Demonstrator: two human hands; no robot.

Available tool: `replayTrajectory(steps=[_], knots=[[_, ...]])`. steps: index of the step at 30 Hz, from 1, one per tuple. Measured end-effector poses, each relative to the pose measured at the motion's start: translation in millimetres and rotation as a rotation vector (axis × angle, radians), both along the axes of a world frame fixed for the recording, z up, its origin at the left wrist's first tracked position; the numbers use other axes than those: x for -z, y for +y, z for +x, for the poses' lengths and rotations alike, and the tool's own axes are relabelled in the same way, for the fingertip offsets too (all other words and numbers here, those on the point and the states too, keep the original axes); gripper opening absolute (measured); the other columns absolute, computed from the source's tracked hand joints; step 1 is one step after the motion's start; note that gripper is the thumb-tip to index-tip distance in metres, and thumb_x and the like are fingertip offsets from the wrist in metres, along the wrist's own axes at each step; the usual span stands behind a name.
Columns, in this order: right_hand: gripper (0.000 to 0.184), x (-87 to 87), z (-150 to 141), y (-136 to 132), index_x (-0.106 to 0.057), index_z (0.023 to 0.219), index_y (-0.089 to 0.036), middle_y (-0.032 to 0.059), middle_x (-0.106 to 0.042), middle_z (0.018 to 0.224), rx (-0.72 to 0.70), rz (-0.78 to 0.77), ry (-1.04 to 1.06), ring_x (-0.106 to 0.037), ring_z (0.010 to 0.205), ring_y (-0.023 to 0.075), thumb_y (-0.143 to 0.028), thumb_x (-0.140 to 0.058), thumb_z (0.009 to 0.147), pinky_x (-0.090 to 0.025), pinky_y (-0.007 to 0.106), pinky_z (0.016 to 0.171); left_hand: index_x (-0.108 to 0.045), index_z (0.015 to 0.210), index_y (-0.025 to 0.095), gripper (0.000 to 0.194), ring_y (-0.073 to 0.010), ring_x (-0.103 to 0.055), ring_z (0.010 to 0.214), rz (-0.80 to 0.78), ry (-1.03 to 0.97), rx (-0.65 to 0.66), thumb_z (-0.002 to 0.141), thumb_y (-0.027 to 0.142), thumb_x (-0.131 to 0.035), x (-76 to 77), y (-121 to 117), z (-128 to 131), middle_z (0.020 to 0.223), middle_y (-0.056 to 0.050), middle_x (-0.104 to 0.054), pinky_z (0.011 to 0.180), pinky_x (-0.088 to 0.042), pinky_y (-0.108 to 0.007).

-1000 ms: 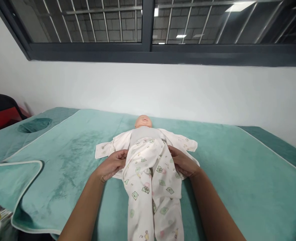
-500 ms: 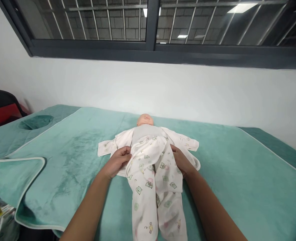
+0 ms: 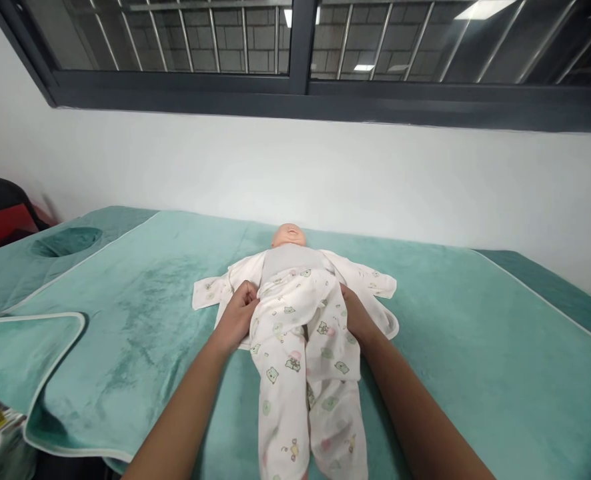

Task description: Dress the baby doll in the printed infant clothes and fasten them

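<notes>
A baby doll [image 3: 289, 235] lies on its back, head away from me. It has on a grey top [image 3: 290, 257] under an open white patterned jacket [image 3: 360, 272] with its sleeves spread out. White baby pants [image 3: 285, 373] with small green and pink prints cover its legs and reach up over the belly. At the left side of the waist, my left hand [image 3: 237, 317] is closed on the pants' edge, fingers curled. My right hand [image 3: 356, 315] grips the opposite side; its fingertips are partly hidden behind the fabric.
A teal plush cover [image 3: 475, 347] spreads under the doll, its left corner folded over [image 3: 33, 353]. A round hollow [image 3: 68, 241] shows at the far left. Behind stands a white wall with a barred window [image 3: 295, 93]. A red and black object [image 3: 3, 217] is at the left edge.
My left hand has moved slightly up and inward, its fingers curling tighter at the waist. My right hand has slid inward, its fingers tucking further behind the pants. The pants have shifted slightly up.
</notes>
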State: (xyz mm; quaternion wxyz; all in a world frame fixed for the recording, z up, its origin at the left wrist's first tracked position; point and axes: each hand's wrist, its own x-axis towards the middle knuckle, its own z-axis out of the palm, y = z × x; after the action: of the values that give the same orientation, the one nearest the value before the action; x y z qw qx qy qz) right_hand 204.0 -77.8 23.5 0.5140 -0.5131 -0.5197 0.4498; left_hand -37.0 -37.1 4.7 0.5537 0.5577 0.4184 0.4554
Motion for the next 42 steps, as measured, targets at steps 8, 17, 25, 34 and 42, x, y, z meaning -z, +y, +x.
replayTrajectory(steps=[8, 17, 25, 34, 42], knots=[[0.016, 3.8, 1.8, 3.1, -0.062, 0.081, -0.023, 0.0035, -0.066, 0.086, 0.074, 0.061, -0.074, -0.057, 0.092, 0.0260, -0.029, -0.069, 0.068, -0.045, 0.037, 0.085, -0.034, 0.068, 0.021, 0.022, -0.0103, -0.031, 0.059, 0.000, 0.072, -0.117, 0.075, 0.020, -0.055, -6.6, -1.8, 8.0, 0.065, 0.006, -0.035, 0.053, -0.024, -0.022], [0.012, 17.0, -0.9, 7.3, -0.055, 0.078, -0.021, -0.0014, -0.058, 0.075, 0.163, 0.027, -0.017, -0.051, 0.073, 0.0176, -0.032, -0.060, 0.076, -0.041, 0.029, 0.067, -0.043, 0.083, 0.023, 0.013, -0.0142, -0.044, 0.066, 0.059, 0.146, -0.333, 0.079, 0.026, -0.055, 2.2, 0.5, 10.5, 0.073, 0.004, -0.048, 0.066, -0.035, -0.026], [0.021, 11.5, 10.1, -1.7, -0.068, 0.085, -0.017, 0.0038, -0.069, 0.084, -0.026, -0.041, -0.063, -0.059, 0.083, 0.0228, -0.034, -0.058, 0.077, -0.045, 0.032, 0.071, -0.057, 0.091, 0.020, 0.016, -0.0186, -0.055, 0.084, 0.017, 0.091, -0.171, 0.078, 0.030, -0.058, -7.4, -5.8, 10.0, 0.088, 0.000, -0.062, 0.074, -0.041, -0.027], [0.021, -11.5, 19.6, -5.0, -0.076, 0.089, -0.022, 0.0042, -0.073, 0.089, -0.462, -0.036, -0.321, -0.063, 0.098, 0.0294, -0.022, -0.059, 0.076, -0.049, 0.042, 0.088, -0.061, 0.098, 0.018, 0.030, -0.0200, -0.060, 0.085, -0.279, -0.068, -0.037, 0.071, 0.030, -0.063, -28.4, -15.4, 2.7, 0.096, -0.003, -0.067, 0.069, -0.044, -0.028], [0.023, -0.9, 16.1, -1.0, -0.076, 0.096, -0.024, 0.0071, -0.071, 0.105, -0.354, 0.100, -0.412, -0.055, 0.119, 0.0306, -0.025, -0.071, 0.074, -0.034, 0.042, 0.110, -0.058, 0.101, 0.020, 0.038, -0.0214, -0.060, 0.091, -0.298, -0.030, 0.009, 0.070, 0.038, -0.069, -32.2, -17.6, 2.5, 0.101, -0.004, -0.066, 0.070, -0.046, -0.028]])
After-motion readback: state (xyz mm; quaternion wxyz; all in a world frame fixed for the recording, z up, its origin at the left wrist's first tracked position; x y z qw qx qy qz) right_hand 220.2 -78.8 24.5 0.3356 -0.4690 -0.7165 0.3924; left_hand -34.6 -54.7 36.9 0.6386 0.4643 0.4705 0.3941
